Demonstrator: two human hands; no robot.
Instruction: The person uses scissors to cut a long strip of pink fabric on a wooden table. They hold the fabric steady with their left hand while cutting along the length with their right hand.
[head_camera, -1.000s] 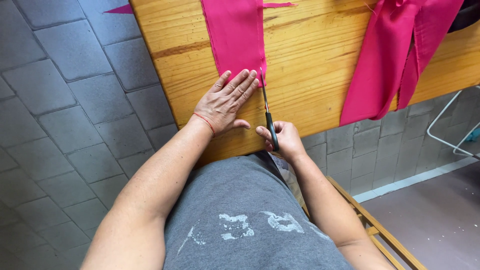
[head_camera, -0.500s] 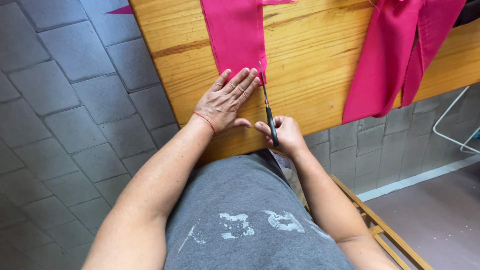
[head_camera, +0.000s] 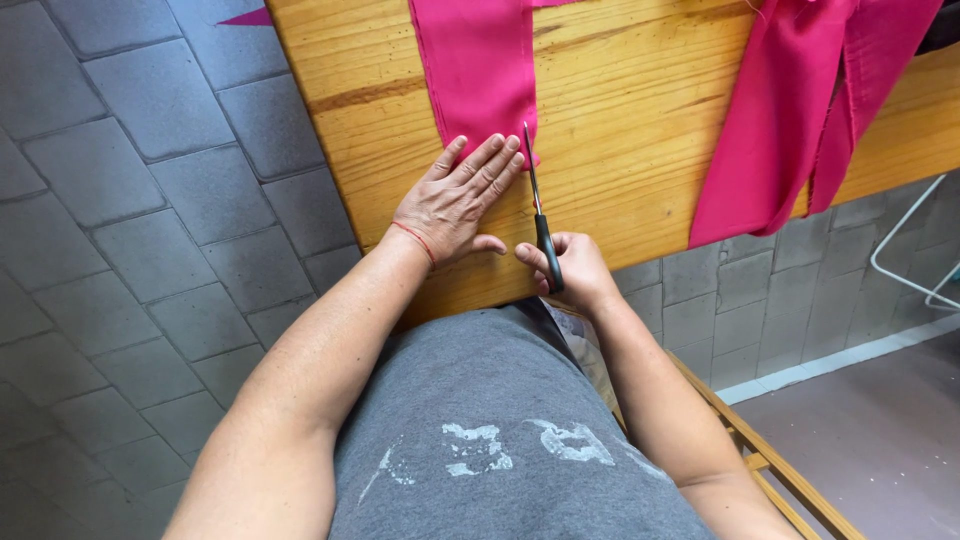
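A wooden table (head_camera: 640, 130) of pale, strongly grained planks fills the upper middle of the view, set over a floor of grey paving blocks (head_camera: 120, 200).

2 pieces of pink cloth lie on it. The larger, a bunched pink drape (head_camera: 790, 120), hangs over the table's near edge at the right, folded into long creases. The other, a flat pink fabric strip (head_camera: 475, 70), runs down the table toward the person and ends just under the fingers, smooth and matte with a straight left edge.

The left hand (head_camera: 455, 205) lies flat, palm down, fingers spread and pressing the near end of the strip to the wood; it grasps nothing. A thin red string circles that wrist.

The right hand (head_camera: 570, 268) is curled around the black handles of 1 pair of scissors (head_camera: 538, 215). The slim blades point away from the person, just beside the strip's right edge; they look nearly together, though how far apart I cannot tell.

No packages, labels or signs show on the table.
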